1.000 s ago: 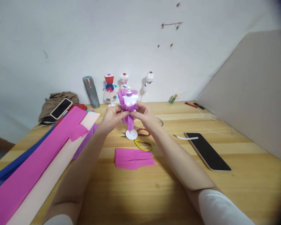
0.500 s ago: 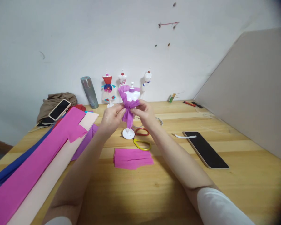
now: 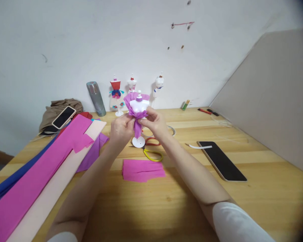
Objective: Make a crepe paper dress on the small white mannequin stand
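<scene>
A small white mannequin [image 3: 138, 106] with a purple neck band stands on a round white base [image 3: 138, 142]. Purple crepe paper [image 3: 137, 126] is gathered round its waist, flares up behind its shoulders and hangs in a tail at the front. My left hand [image 3: 122, 127] pinches the paper at the left of the waist. On the other side my right hand [image 3: 155, 123] grips it between thumb and fingers. Scissors [image 3: 153, 155] with one red and one yellow handle lie beside the base. In front of them is a folded pink paper piece [image 3: 143, 170].
Long pink [image 3: 47, 171] and pale paper strips [image 3: 58, 188] cover the left side. A black phone [image 3: 223, 163] lies at right; another phone [image 3: 64, 117] rests at left. Behind are a grey flask [image 3: 96, 99], dressed mannequins [image 3: 116, 92] and a glue stick [image 3: 185, 105].
The mannequin has turned and shifted slightly left, showing more of its white chest. The purple paper has been drawn lower at the waist. Both hands keep hold of the paper.
</scene>
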A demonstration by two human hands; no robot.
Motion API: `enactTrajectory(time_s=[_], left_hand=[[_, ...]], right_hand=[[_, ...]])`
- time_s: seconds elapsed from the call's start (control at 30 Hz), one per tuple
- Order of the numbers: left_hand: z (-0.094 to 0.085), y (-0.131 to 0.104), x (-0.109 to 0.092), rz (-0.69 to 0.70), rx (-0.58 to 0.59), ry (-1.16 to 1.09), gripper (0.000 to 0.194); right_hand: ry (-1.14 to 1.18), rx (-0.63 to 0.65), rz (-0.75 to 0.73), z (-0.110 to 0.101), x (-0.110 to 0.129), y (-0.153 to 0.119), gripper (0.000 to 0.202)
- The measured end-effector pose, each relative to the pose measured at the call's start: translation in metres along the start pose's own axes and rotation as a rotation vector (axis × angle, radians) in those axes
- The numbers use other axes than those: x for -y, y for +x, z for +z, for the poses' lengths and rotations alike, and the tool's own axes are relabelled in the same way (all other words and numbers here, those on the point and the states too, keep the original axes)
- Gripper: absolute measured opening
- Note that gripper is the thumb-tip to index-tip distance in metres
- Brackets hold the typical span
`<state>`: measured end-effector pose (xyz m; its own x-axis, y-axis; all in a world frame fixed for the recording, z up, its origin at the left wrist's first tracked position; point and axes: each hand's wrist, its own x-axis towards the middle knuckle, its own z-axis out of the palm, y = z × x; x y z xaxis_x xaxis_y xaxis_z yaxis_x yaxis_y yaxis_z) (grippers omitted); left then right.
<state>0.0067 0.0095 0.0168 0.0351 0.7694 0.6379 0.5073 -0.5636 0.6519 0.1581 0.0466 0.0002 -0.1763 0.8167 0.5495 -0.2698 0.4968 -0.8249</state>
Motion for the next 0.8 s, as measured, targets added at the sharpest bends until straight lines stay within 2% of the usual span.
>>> enactTrajectory(time_s=[0.2,0.43,0.67,0.8], left_hand=[[0.0,0.005,0.007,0.0,0.01,0.009,0.025],[-0.009,0.012,0.01,-0.074,0.111,-0.182,0.018],[-0.006,0.012,0.007,-0.133,0.125,-0.33,0.022],[-0.007,0.012,0.006,-0.172,0.077,-0.4,0.015]], right_hand=[[0.006,-0.021,0.028,0.001,-0.005,0.001,0.019],[0.013,-0.056,0.051,0.002,-0.009,0.003,0.02],[0.03,-0.065,0.076,0.002,-0.011,0.003,0.026],[0.066,-0.028,0.085,0.003,-0.007,0.003,0.025]])
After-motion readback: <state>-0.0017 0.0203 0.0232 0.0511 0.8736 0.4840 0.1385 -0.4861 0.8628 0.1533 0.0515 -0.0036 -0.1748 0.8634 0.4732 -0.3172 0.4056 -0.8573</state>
